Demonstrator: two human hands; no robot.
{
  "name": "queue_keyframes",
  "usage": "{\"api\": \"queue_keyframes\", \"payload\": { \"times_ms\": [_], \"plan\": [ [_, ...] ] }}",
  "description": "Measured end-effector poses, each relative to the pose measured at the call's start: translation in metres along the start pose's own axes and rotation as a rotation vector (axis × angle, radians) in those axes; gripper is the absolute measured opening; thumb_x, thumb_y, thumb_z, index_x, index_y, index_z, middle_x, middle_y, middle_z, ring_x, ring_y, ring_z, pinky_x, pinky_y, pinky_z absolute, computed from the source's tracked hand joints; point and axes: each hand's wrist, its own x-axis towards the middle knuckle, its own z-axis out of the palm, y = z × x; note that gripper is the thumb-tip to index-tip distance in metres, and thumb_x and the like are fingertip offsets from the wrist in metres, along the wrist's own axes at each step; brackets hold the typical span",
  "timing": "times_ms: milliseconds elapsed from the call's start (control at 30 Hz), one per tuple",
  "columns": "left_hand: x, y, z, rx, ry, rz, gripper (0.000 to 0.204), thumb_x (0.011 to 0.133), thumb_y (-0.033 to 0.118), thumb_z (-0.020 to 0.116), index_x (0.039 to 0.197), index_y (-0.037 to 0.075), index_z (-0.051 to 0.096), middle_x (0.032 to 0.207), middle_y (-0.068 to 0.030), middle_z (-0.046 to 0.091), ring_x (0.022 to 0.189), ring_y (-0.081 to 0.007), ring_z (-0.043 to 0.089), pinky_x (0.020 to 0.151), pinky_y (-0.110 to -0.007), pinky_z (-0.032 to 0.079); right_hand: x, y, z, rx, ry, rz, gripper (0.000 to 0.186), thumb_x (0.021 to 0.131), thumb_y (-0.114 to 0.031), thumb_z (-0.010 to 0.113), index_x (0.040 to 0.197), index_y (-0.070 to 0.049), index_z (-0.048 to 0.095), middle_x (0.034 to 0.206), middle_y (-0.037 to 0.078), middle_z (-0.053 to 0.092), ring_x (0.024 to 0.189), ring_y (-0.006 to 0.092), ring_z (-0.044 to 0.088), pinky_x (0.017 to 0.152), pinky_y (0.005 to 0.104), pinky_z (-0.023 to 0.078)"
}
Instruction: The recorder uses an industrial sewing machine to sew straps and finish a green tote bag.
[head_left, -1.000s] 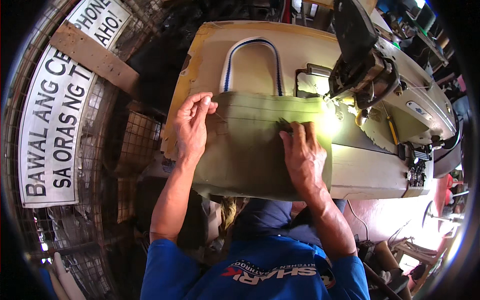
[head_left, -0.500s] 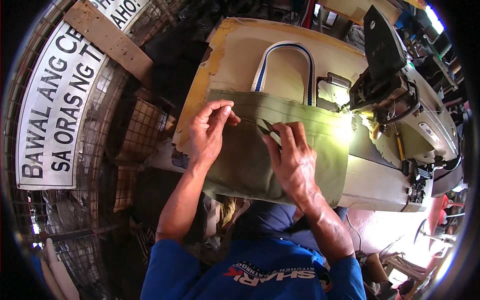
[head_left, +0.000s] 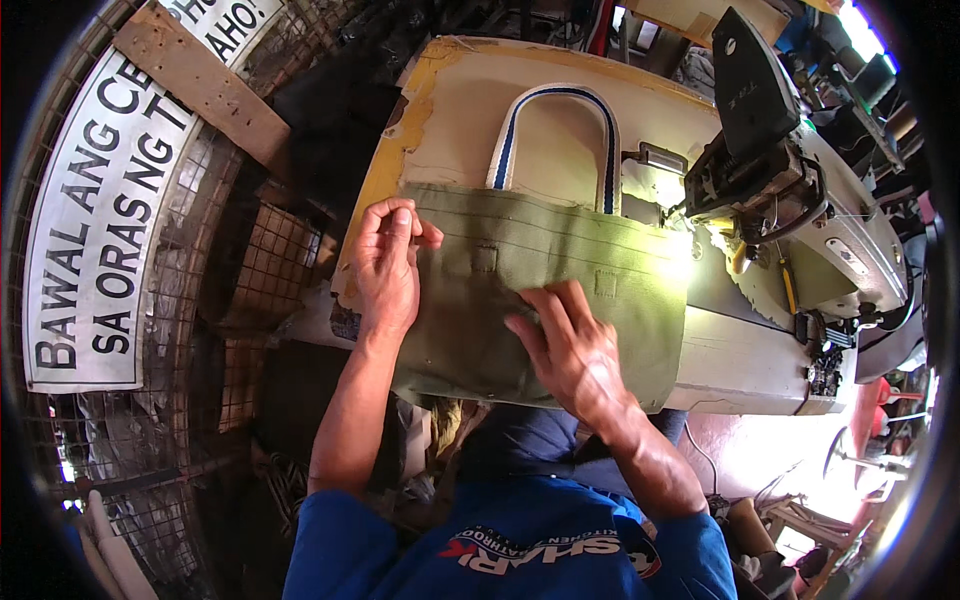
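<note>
An olive-green fabric tote bag (head_left: 480,330) lies flat on the sewing table, its white strap handle (head_left: 610,150) with a blue stripe looped away from me. Stitch lines run along its upper edge, with two small stitched rectangles below them. At the bag's upper left edge, my left hand (head_left: 388,275) has thumb and fingers pinched together; anything between them is too small to make out. Over the middle of the bag, my right hand (head_left: 575,350) is curled with fingertips close together. The dark thread snips seen in it earlier are almost wholly hidden now.
A sewing machine (head_left: 825,210) stands at the right, its lamp lighting the bag's right edge. Beside it lies a yellow-handled tool (head_left: 790,288). The worn tabletop (head_left: 440,110) extends beyond the bag. Wire mesh with a white sign (head_left: 90,250) rises at the left.
The dark snips' blades, visible in my right hand before, have dropped out of sight. That hand has moved slightly down, uncovering both stitched rectangles. My left hand stays pinched near the bag's edge.
</note>
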Motion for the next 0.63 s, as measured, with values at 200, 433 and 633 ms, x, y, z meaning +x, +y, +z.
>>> {"api": "queue_keyframes", "payload": {
  "times_ms": [200,433,633],
  "plan": [
    [0.0,-0.006,-0.003,0.009,0.047,0.053,0.013,0.101,0.015,0.055,0.108,0.004,0.058,0.083,-0.0024,0.058,0.071,-0.0131,0.062,0.068,-0.028,0.051,-0.039,0.037,-0.052,-0.285,0.071,0.142,0.042,0.085,-0.028,0.072,0.118,-0.005,0.061,0.095,0.01,0.058,0.075,0.0277,0.064,0.059,0.0381,0.053],
    [0.006,0.007,-0.012,0.364,0.166,0.097,0.012,0.102,0.012,0.051,0.109,0.004,0.057,0.08,-0.003,0.059,0.073,-0.0127,0.06,0.071,-0.028,0.051,-0.047,0.04,-0.045,-0.345,0.074,0.122,0.039,0.086,-0.029,0.07,0.115,-0.004,0.062,0.09,0.011,0.056,0.075,0.0277,0.063,0.061,0.038,0.051],
    [-0.044,0.044,-0.003,1.054,-0.045,0.437,0.026,0.097,0.02,0.062,0.119,0.007,0.057,0.103,-0.009,0.062,0.091,-0.0228,0.063,0.085,-0.032,0.051,-0.052,0.042,-0.041,-0.352,0.126,0.097,0.039,0.084,-0.025,0.074,0.116,-0.006,0.063,0.094,0.012,0.059,0.076,0.0289,0.064,0.063,0.0387,0.052]
  ]
}}
